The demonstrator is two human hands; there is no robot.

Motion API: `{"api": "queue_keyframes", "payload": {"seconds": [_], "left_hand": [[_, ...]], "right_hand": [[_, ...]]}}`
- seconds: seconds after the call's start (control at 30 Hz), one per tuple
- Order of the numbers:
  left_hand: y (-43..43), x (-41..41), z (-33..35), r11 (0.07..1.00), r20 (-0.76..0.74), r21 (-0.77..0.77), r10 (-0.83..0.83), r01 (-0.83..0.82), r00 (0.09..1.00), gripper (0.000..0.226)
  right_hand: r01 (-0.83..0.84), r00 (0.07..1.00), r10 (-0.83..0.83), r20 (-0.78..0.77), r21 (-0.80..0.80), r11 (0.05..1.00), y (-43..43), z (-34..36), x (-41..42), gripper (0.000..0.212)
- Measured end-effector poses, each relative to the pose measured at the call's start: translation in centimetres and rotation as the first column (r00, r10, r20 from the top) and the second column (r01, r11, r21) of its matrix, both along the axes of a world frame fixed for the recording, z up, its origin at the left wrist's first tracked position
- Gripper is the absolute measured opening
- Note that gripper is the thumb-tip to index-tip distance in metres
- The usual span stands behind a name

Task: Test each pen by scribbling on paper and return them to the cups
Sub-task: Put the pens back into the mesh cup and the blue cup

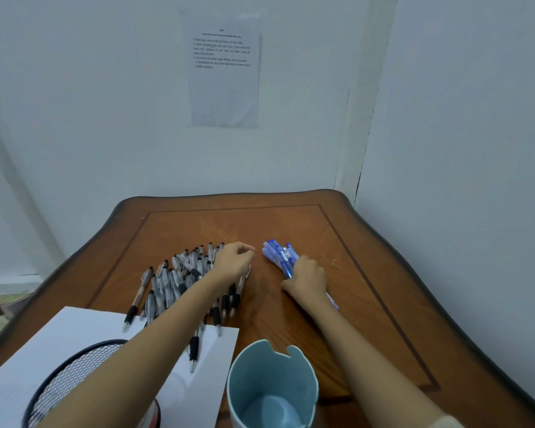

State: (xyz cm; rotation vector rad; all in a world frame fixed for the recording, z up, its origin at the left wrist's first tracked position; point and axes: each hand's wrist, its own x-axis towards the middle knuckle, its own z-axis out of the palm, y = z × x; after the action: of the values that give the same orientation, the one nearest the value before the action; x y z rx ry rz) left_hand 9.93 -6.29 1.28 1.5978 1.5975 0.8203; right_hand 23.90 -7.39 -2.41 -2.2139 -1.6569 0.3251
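Observation:
Several black pens lie in a loose heap on the wooden table, some reaching onto a white sheet of paper. My left hand rests on the heap's right edge with its fingers curled; whether it holds a pen is unclear. A bunch of blue pens lies to the right, and my right hand grips its near end. A black mesh cup and a light blue cup stand at the near edge; the blue one is empty.
A printed sheet is taped to the wall behind the table. A wall runs close along the table's right side. The table has curved raised edges.

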Motion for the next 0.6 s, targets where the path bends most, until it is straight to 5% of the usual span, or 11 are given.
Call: {"api": "queue_keyframes", "payload": {"seconds": [0.3,0.47,0.6], "left_hand": [[-1.0,-0.3,0.7,0.997,-0.065,-0.025,-0.069,0.067,0.995,0.028],[-1.0,-1.4,-0.2,0.988,-0.309,0.044,-0.126,0.147,0.943,0.029],[-0.7,-2.1,-1.4,0.981,-0.589,0.009,-0.15,0.192,0.794,0.046]], "right_hand": [[-0.12,0.992,0.119,0.041,0.012,0.993,-0.1,0.8,1.0,0.044],[-0.1,0.986,0.094,-0.139,-0.036,0.994,0.8,1.1,2.6,0.047],[-0.097,0.977,0.086,-0.195,-0.047,0.994,1.1,1.1,3.1,0.045]]}}
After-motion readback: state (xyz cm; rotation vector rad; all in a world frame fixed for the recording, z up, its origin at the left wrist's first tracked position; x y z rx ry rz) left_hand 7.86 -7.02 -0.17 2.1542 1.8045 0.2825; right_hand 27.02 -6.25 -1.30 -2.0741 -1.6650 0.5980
